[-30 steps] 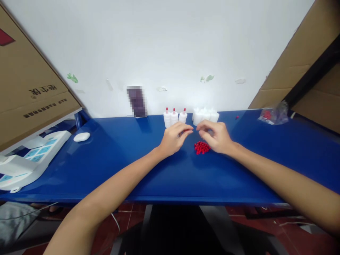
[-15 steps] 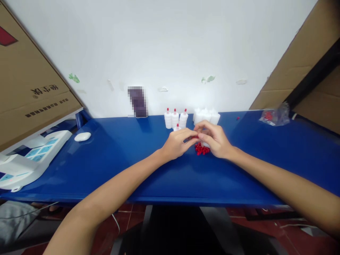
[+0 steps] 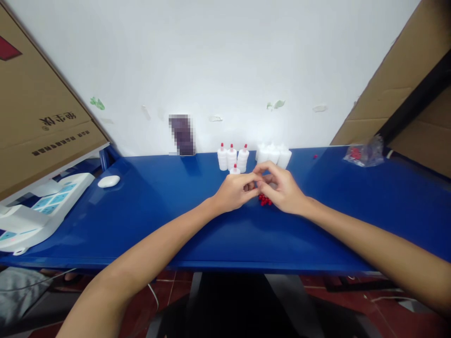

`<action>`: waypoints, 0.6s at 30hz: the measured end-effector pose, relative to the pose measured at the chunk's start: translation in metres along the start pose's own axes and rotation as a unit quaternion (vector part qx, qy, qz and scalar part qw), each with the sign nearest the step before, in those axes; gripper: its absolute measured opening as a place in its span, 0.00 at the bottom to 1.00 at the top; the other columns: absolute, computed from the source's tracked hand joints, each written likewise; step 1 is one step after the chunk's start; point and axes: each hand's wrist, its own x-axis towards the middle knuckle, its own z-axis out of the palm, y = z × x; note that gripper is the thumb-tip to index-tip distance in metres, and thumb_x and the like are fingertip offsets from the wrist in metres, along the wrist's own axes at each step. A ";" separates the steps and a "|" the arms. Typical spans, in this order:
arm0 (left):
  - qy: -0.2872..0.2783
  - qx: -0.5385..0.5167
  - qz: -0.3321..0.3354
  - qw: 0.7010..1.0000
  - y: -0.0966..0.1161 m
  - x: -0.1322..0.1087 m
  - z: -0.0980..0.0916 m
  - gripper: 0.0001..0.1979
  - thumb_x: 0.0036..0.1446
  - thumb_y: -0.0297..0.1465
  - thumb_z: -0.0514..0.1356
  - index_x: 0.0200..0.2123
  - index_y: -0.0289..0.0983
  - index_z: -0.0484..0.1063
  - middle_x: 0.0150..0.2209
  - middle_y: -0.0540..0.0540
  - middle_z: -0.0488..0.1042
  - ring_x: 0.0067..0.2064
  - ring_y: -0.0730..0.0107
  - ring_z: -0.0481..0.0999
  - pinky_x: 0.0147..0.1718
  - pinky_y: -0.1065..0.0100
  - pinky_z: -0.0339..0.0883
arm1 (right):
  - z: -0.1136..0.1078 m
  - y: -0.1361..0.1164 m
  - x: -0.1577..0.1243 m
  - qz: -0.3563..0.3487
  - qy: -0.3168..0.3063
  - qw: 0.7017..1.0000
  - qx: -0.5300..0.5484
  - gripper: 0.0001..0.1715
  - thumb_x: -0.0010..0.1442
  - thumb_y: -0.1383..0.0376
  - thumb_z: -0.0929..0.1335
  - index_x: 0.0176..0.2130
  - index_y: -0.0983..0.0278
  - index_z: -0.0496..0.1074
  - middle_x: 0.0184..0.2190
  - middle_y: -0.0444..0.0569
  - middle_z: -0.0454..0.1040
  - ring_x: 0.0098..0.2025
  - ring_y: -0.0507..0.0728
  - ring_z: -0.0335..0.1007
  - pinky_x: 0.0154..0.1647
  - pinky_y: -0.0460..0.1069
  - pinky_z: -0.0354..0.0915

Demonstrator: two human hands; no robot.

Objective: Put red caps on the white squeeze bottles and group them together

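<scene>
My left hand (image 3: 234,190) and my right hand (image 3: 280,188) meet fingertip to fingertip above the table. Between the curled fingers of my right hand a pale piece of a white bottle (image 3: 273,186) shows, mostly hidden. My left thumb and forefinger are pinched at its tip, where a red cap showed a moment before; now the fingers cover it. Under the hands lies a small pile of red caps (image 3: 265,200), partly covered. Just left stand several white squeeze bottles (image 3: 242,161) with red caps on their tips. Behind my right hand are several uncapped white bottles (image 3: 271,154).
The blue table (image 3: 158,211) runs along a white wall. A clear plastic bag (image 3: 368,154) with red caps lies at the right, a lone red cap (image 3: 315,156) near the wall. At left are a white case (image 3: 109,181), a white device (image 3: 58,202) and a cardboard box (image 3: 52,112).
Both hands have shifted slightly left together, and my right hand covers more of the red pile. The red at the fingertips is now hidden.
</scene>
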 end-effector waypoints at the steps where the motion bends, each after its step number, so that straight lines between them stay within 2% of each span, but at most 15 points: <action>1: -0.007 -0.001 0.000 1.000 0.000 0.000 0.000 0.03 0.64 0.30 0.62 0.39 0.36 0.75 0.25 0.52 0.74 0.25 0.77 0.71 0.29 0.76 0.65 | 0.000 0.000 0.000 0.002 0.002 1.000 0.001 0.12 0.59 0.69 0.65 0.45 0.59 0.66 0.38 0.47 0.72 0.32 0.55 0.73 0.31 0.51 0.70; 6: -0.031 0.008 -0.009 0.999 -0.002 -0.001 0.000 0.06 0.65 0.30 0.60 0.42 0.36 0.76 0.25 0.52 0.74 0.26 0.77 0.71 0.29 0.75 0.64 | 0.002 -0.002 0.001 0.028 0.008 1.000 0.001 0.17 0.52 0.72 0.66 0.42 0.59 0.64 0.34 0.43 0.69 0.25 0.51 0.68 0.22 0.48 0.63; 11: -0.043 -0.017 -0.026 0.999 -0.002 0.000 0.001 0.08 0.64 0.30 0.60 0.43 0.35 0.77 0.25 0.53 0.72 0.25 0.78 0.69 0.30 0.76 0.65 | 0.002 -0.002 0.002 0.004 0.022 1.000 0.009 0.19 0.49 0.74 0.65 0.41 0.59 0.63 0.32 0.41 0.69 0.21 0.48 0.65 0.19 0.46 0.60; 15: -0.052 -0.052 -0.054 0.996 0.000 0.002 0.000 0.10 0.64 0.30 0.60 0.45 0.35 0.77 0.24 0.53 0.71 0.24 0.79 0.67 0.28 0.76 0.64 | 0.003 0.000 0.002 -0.008 0.039 0.999 -0.009 0.19 0.49 0.75 0.66 0.41 0.59 0.64 0.33 0.41 0.70 0.21 0.48 0.66 0.19 0.46 0.61; 18: -0.042 -0.085 -0.083 0.992 0.004 0.004 -0.001 0.09 0.63 0.32 0.60 0.43 0.35 0.77 0.24 0.53 0.71 0.24 0.79 0.67 0.27 0.76 0.64 | 0.002 0.002 0.001 -0.016 0.059 0.998 -0.019 0.16 0.54 0.73 0.66 0.42 0.60 0.66 0.35 0.43 0.70 0.23 0.49 0.68 0.20 0.46 0.62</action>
